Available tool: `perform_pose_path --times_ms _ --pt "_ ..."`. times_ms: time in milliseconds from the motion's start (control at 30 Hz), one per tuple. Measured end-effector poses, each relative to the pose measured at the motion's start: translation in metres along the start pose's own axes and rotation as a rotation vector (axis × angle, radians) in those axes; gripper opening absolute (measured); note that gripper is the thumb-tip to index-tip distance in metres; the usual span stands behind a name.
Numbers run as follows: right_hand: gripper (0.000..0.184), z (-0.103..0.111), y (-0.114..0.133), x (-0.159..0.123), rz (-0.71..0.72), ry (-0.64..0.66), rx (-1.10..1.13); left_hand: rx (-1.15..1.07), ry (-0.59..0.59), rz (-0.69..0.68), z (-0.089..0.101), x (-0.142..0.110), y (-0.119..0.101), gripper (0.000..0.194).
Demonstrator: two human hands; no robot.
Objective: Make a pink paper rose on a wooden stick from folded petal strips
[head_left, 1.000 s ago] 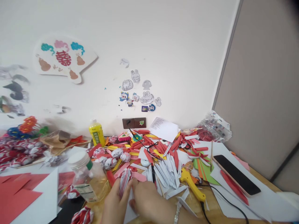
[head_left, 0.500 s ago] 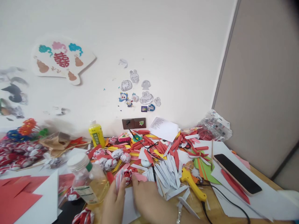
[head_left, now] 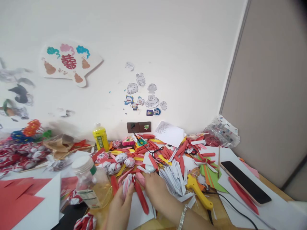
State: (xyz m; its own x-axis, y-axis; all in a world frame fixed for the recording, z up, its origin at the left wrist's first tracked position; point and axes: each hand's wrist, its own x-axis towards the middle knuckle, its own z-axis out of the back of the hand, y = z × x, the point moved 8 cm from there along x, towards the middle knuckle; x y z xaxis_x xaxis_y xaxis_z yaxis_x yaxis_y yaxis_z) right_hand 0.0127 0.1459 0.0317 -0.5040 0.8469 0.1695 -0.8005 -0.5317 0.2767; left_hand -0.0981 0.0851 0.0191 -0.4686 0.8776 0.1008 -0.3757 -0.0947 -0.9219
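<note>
My left hand (head_left: 120, 203) is closed around a folded paper flower (head_left: 127, 185) in white, pink and red. My right hand (head_left: 155, 189) is apart from the flower, at the near edge of the paper pile, just left of a bundle of white folded paper strips (head_left: 174, 177). Its fingers are bent down and pressed together; their tips are hidden, so whatever they pinch is unclear. A red folded strip (head_left: 141, 196) lies between the hands over a white sheet (head_left: 136, 217). Pink paper (head_left: 140, 179) shows beside the right fingers.
Left of my hands stands a clear jar (head_left: 90, 188) with amber liquid and a white lid. A yellow glue gun (head_left: 200, 195) lies to the right, its black cord trailing. Further right is a phone (head_left: 246, 182). A yellow bottle (head_left: 100, 137) stands by the wall. Finished paper flowers (head_left: 26, 155) crowd the left.
My right hand has moved right, away from the flower, to the strip pile. The red strip between my hands has come into view. My left hand keeps the flower. The view has shifted slightly.
</note>
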Motion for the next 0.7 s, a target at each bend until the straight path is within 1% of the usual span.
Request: perform_pose_path --times_ms 133,233,300,400,500,567,700 --pt "0.019 0.013 0.001 -0.006 -0.023 0.065 0.008 -0.007 0.019 -0.034 -0.003 -0.001 -0.001 0.058" --pt "0.021 0.021 0.002 -0.011 -0.038 0.098 0.011 0.007 0.016 -0.048 -0.003 -0.001 -0.001 0.055" --pt "0.022 0.024 0.003 -0.012 -0.019 0.125 0.017 0.01 0.015 -0.055 -0.002 -0.001 -0.002 0.054" --pt "0.019 0.03 0.004 -0.014 0.024 0.158 0.007 0.001 0.027 -0.036 -0.002 -0.002 -0.001 0.053" --pt "0.015 0.041 0.005 -0.018 0.03 0.159 -0.024 -0.014 0.022 -0.005 -0.002 -0.003 0.0 0.048" --pt "0.016 0.051 0.01 -0.022 0.049 0.152 -0.035 -0.019 0.01 0.004 -0.002 -0.004 0.0 0.044" --pt "0.021 0.066 0.037 -0.034 0.162 0.137 0.009 -0.06 -0.026 0.0 -0.003 -0.004 -0.001 0.036"
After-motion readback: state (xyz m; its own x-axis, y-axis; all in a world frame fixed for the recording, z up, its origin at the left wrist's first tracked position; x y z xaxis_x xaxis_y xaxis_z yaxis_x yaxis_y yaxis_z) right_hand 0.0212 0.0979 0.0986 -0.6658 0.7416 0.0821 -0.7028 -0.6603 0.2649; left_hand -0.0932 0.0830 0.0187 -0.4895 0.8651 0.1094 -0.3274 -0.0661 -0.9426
